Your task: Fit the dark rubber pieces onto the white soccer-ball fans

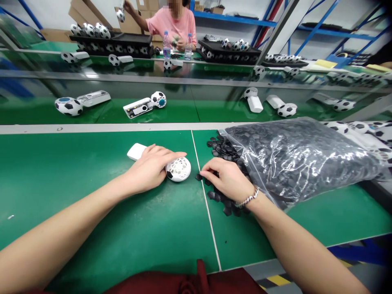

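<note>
My left hand (151, 167) lies wrapped over a white device with a football-shaped head (179, 170), its thumb or finger resting on the ball's rim. The ball's upper face shows a white openwork pattern, and a black patch sits on its side. A white flat end (136, 151) of the same device sticks out beyond the hand. My right hand (225, 175) pinches a small black plastic piece (199, 177) between thumb and finger. Many similar black pieces (226, 149) spill around that hand from a clear plastic bag (306, 159).
Beyond the green table (92, 228) runs a green conveyor (183, 110) carrying several football-headed devices (69, 106). More white and black parts (361, 128) lie behind the bag at right. Across the line, a person in a pink shirt (174, 26) works beside black trays (113, 44).
</note>
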Demonstrator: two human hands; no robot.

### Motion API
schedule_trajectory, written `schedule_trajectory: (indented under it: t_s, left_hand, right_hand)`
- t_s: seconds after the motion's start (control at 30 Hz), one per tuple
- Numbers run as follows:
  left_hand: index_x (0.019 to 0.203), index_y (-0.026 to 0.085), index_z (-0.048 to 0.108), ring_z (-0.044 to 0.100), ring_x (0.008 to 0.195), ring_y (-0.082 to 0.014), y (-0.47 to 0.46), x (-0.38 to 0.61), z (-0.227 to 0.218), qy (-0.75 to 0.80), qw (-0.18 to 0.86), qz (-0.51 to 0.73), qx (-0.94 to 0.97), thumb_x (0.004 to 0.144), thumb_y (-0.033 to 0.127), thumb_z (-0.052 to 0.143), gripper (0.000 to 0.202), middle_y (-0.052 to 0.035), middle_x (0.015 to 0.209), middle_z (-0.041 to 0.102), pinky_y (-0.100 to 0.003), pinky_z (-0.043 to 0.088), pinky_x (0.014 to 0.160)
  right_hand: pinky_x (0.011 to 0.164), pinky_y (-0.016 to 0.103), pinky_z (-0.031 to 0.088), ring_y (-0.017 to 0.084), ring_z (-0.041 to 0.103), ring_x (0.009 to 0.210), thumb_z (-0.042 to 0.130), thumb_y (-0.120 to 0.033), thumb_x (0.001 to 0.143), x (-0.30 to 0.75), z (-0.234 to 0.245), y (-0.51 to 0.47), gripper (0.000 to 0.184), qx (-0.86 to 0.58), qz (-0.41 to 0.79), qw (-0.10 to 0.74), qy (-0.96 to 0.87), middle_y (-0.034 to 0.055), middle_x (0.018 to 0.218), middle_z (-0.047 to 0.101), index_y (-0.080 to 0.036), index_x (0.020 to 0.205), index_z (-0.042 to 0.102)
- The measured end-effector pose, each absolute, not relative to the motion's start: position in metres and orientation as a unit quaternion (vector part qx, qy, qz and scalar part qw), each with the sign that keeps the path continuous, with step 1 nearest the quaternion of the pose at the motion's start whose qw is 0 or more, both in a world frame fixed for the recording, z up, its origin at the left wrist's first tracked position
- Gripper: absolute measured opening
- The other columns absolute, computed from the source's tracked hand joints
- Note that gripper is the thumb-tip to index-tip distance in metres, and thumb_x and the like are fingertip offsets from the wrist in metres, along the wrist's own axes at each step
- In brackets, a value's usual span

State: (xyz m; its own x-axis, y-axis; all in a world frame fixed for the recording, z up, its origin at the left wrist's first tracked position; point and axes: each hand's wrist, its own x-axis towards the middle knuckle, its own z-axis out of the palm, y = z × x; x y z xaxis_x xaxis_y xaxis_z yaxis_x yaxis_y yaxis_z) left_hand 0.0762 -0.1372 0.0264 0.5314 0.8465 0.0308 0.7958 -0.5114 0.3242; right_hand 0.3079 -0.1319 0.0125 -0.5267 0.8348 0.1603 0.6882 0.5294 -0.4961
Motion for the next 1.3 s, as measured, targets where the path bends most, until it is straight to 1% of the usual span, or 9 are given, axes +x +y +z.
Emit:
schedule_trajectory:
  t_s: [0.13, 0.2, 0.33, 0.47, 0.73, 0.83, 0.93, 1.03, 1.3]
  left_hand:
    - [0.132, 0.028, 0.033, 0.041, 0.113, -0.0262, -0.141, 0.078, 0.031, 0.449, 0.178, 0.099, 0.87, 0.068, 0.019, 0.056, 0.068, -0.0036, 0.122, 0.051, -0.051, 0.015, 0.102]
    - [0.129, 0.026, 0.037, 0.039, 0.115, -0.0269, -0.145, 0.083, 0.032, 0.446, 0.202, 0.142, 0.86, 0.069, 0.031, 0.061, 0.064, -0.0053, 0.126, 0.047, -0.05, 0.019, 0.102]
    - [0.094, 0.023, 0.062, 0.045, 0.107, -0.0233, -0.151, 0.094, 0.031, 0.481, 0.202, 0.257, 0.814, 0.074, 0.035, 0.061, 0.023, -0.0051, 0.112, 0.055, -0.041, 0.034, 0.093]
    - [0.077, 0.023, 0.065, 0.049, 0.097, -0.0202, -0.156, 0.101, 0.029, 0.458, 0.193, 0.292, 0.817, 0.076, 0.029, 0.061, 0.008, -0.0028, 0.099, 0.058, -0.039, 0.037, 0.088]
    - [0.078, 0.022, 0.063, 0.048, 0.099, -0.0197, -0.156, 0.098, 0.029, 0.426, 0.163, 0.282, 0.844, 0.077, 0.027, 0.059, 0.006, -0.002, 0.096, 0.058, -0.04, 0.033, 0.093]
    - [0.105, 0.022, 0.055, 0.044, 0.108, -0.0244, -0.15, 0.092, 0.026, 0.473, 0.153, 0.244, 0.833, 0.067, 0.041, 0.066, 0.044, -0.0058, 0.112, 0.054, -0.044, 0.033, 0.094]
    - [0.118, 0.02, 0.046, 0.042, 0.112, -0.0286, -0.144, 0.087, 0.02, 0.503, 0.149, 0.183, 0.831, 0.06, 0.055, 0.066, 0.072, -0.0086, 0.117, 0.053, -0.054, 0.019, 0.101]
    - [0.118, 0.02, 0.046, 0.043, 0.112, -0.0279, -0.143, 0.087, 0.017, 0.504, 0.151, 0.151, 0.837, 0.062, 0.058, 0.062, 0.07, -0.0078, 0.115, 0.055, -0.056, 0.011, 0.103]
    - [0.118, 0.021, 0.048, 0.045, 0.11, -0.0258, -0.146, 0.09, 0.019, 0.501, 0.166, 0.163, 0.834, 0.07, 0.059, 0.054, 0.061, -0.0072, 0.114, 0.056, -0.054, 0.012, 0.103]
  right_hand:
    - [0.056, 0.022, 0.044, 0.01, 0.056, 0.058, 0.06, -0.023, 0.076, 0.302, 0.015, -0.137, 0.009, -0.453, 0.257, 0.246, -0.817, -0.0015, 0.065, 0.063, -0.018, 0.069, 0.061]
    - [0.056, 0.021, 0.044, 0.009, 0.057, 0.057, 0.058, -0.023, 0.078, 0.3, 0.015, -0.14, 0.008, -0.446, 0.294, 0.275, -0.799, -0.0025, 0.063, 0.063, -0.018, 0.072, 0.062]
    - [0.064, 0.022, 0.048, 0.01, 0.062, 0.063, 0.054, -0.022, 0.081, 0.295, 0.014, -0.143, 0.011, -0.414, 0.367, 0.335, -0.763, -0.0011, 0.07, 0.066, -0.019, 0.082, 0.064]
    - [0.065, 0.025, 0.05, 0.012, 0.065, 0.067, 0.055, -0.026, 0.081, 0.292, 0.009, -0.147, 0.011, -0.387, 0.433, 0.37, -0.725, 0.0006, 0.073, 0.066, -0.019, 0.085, 0.063]
    - [0.076, 0.025, 0.047, 0.012, 0.06, 0.081, 0.054, -0.016, 0.081, 0.292, 0.015, -0.149, 0.012, -0.324, 0.276, 0.363, -0.829, 0.001, 0.085, 0.067, -0.021, 0.089, 0.063]
    - [0.071, 0.024, 0.046, 0.011, 0.059, 0.074, 0.055, -0.017, 0.08, 0.291, 0.014, -0.148, 0.008, -0.352, 0.271, 0.353, -0.824, 0.0003, 0.079, 0.066, -0.019, 0.083, 0.061]
    - [0.067, 0.025, 0.046, 0.012, 0.057, 0.073, 0.055, -0.018, 0.08, 0.288, 0.011, -0.146, 0.005, -0.367, 0.302, 0.341, -0.811, 0.001, 0.078, 0.063, -0.019, 0.08, 0.06]
    - [0.066, 0.026, 0.045, 0.013, 0.053, 0.075, 0.057, -0.019, 0.078, 0.285, 0.009, -0.144, 0.004, -0.367, 0.318, 0.342, -0.805, 0.0022, 0.078, 0.058, -0.019, 0.077, 0.061]
    - [0.064, 0.026, 0.043, 0.013, 0.05, 0.072, 0.061, -0.019, 0.074, 0.28, 0.006, -0.143, 0.004, -0.372, 0.343, 0.361, -0.783, 0.0011, 0.073, 0.052, -0.018, 0.071, 0.06]
